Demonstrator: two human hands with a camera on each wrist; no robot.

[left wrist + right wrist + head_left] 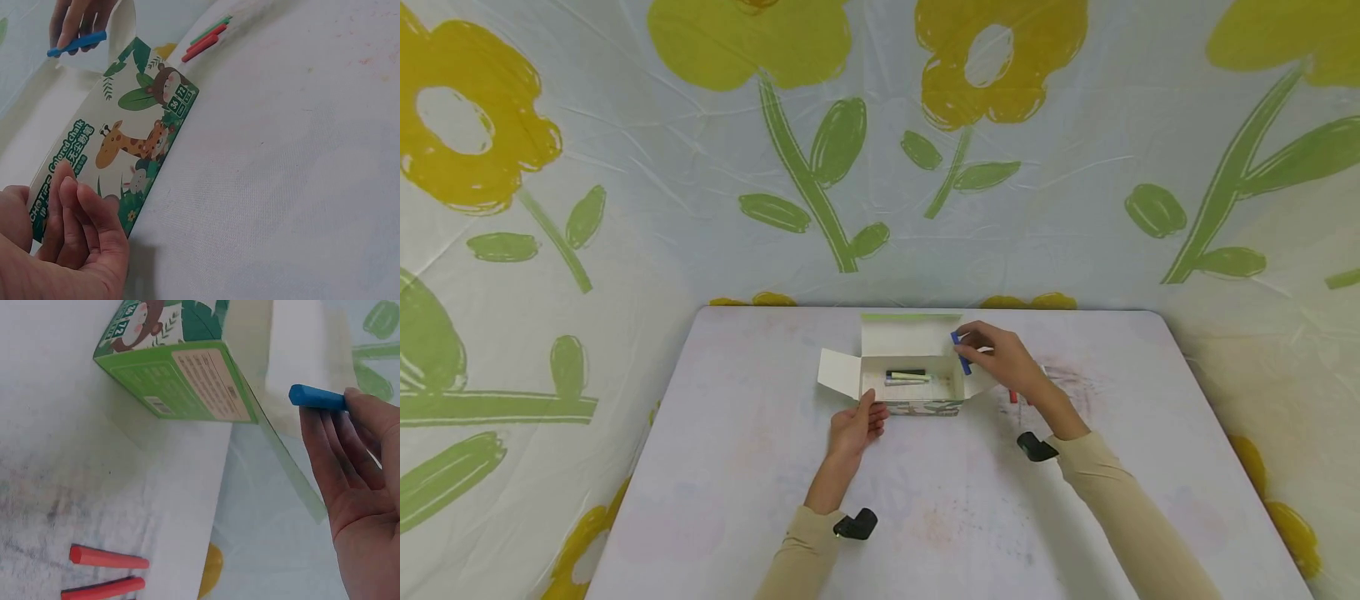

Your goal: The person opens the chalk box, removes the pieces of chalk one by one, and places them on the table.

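Note:
An open cardboard box of colored chalk (925, 409), printed with animals on its front, stands at the table's far middle with its flaps spread. My left hand (852, 431) holds its front wall near the left corner, thumb at the rim and fingers against the printed face. Between thumb and fingertips, my right hand (1002, 354) pinches a blue chalk stick (317, 397) above the box's right end. Inside the box lie several sticks, including a black one (906, 372) and a pale yellow one (911, 377).
To the right of the box, two red chalk sticks (109, 557) and a green stick (211, 29) lie on the white table (737, 467). Dark chalk smudges (1071, 379) mark the surface there. Behind the table hangs a flower-printed cloth (692, 192).

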